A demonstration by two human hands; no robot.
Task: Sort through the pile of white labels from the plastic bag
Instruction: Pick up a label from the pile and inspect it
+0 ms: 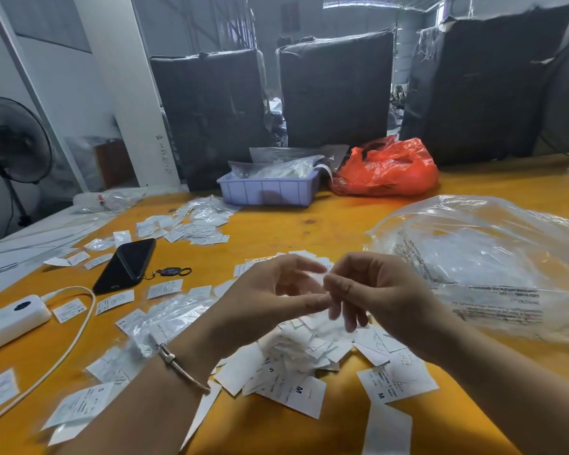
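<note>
White paper labels (296, 359) printed with small text and size letters lie heaped on the yellow wooden table (326, 221), right under our raised hands. At the far left we see a white power bank (9, 318) with its cream cable (63, 349), then a black phone (127, 266) with a small key charm just beside it, loose labels scattered around both. Our left hand (270, 297), a thin metal bracelet (183, 369) on its wrist, hangs above the heap with its fingers loosely curled. Its fingertips meet those of our right hand (372, 290), whose fingers are bent inward. A blurred white slip (312, 279) shows between the two sets of fingertips. We cannot tell which hand pinches it. Behind, near the table's back edge, stands a pale purple plastic tray (266, 192), an orange plastic bag (385, 169) just beside it. At the right a large clear plastic bag (493, 261) lies crumpled, touching the heap's edge.
</note>
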